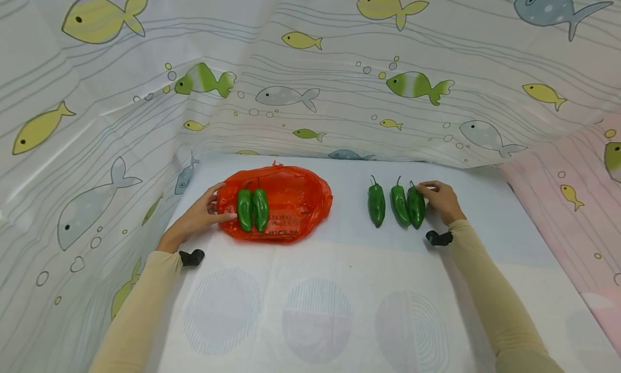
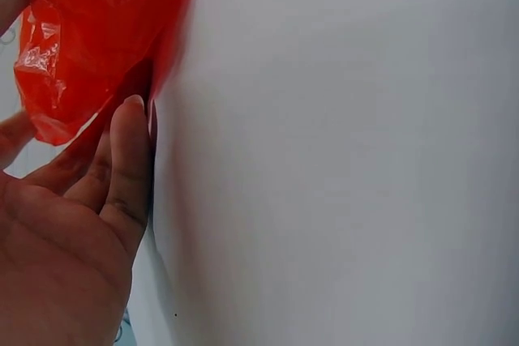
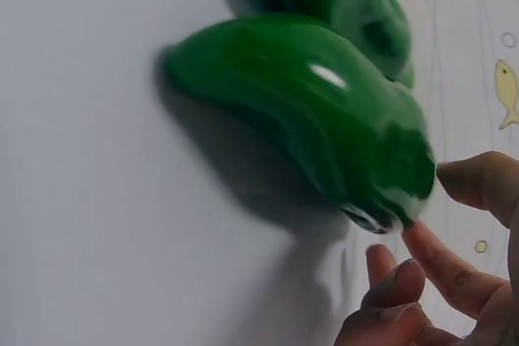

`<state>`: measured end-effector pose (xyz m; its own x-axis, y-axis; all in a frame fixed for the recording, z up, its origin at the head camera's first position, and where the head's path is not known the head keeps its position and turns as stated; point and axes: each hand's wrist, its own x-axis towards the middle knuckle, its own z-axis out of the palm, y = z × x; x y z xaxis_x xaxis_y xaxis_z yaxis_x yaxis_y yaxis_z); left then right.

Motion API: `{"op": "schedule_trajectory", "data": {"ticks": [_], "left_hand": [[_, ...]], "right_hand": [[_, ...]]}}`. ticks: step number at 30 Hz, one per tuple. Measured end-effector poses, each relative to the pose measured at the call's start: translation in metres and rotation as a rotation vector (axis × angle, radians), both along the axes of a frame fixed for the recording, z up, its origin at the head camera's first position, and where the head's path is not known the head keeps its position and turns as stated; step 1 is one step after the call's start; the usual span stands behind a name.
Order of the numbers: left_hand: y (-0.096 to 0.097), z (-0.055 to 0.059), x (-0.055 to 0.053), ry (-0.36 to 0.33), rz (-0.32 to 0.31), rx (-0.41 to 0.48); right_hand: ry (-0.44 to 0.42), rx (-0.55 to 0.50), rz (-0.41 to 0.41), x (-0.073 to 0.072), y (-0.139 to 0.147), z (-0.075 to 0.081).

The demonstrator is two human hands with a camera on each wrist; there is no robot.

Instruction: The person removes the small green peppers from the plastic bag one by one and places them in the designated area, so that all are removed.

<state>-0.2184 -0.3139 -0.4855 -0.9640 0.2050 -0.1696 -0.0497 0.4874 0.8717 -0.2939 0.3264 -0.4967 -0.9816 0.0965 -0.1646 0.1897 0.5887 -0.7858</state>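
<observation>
On the left, my left hand (image 1: pixel 206 208) holds the rim of a red plastic bag (image 1: pixel 291 192), which lies spread on the table. Its thumb lies over the bag's edge; in the left wrist view its fingers (image 2: pixel 126 160) reach along the bag's underside. Two green jalapeños (image 1: pixel 252 208) lie side by side on the bag. Over at the right, my right hand (image 1: pixel 440 199) pinches the stem end of a jalapeño (image 1: pixel 416 207), seen close up in the right wrist view (image 3: pixel 324 111). Another jalapeño (image 1: pixel 400 206) lies right beside it, and a third (image 1: pixel 376 205) sits a little apart to the left.
A white tabletop (image 1: pixel 349 254) with pale circle patterns spreads beneath everything. Fish-printed sheeting (image 1: pixel 339 66) rises behind the table and along both sides. Black wrist mounts (image 1: pixel 192 257) sit at both sleeve cuffs.
</observation>
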Motion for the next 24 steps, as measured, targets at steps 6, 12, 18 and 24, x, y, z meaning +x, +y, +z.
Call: {"op": "schedule_trajectory", "data": {"ticks": [6, 12, 18, 24], "left_hand": [[0.005, 0.014, 0.007, -0.012, -0.028, 0.045], [0.0, 0.003, 0.004, -0.007, -0.021, 0.047], [-0.005, -0.007, 0.0, 0.006, -0.025, 0.002], [-0.004, -0.004, -0.001, 0.004, -0.026, -0.026]], "right_hand": [[0.048, -0.04, -0.047, 0.003, -0.002, 0.014], [0.103, -0.071, -0.032, 0.004, -0.012, 0.026], [0.119, -0.114, 0.0, 0.005, -0.032, 0.035], [0.111, -0.142, 0.059, 0.008, -0.054, 0.041]]}}
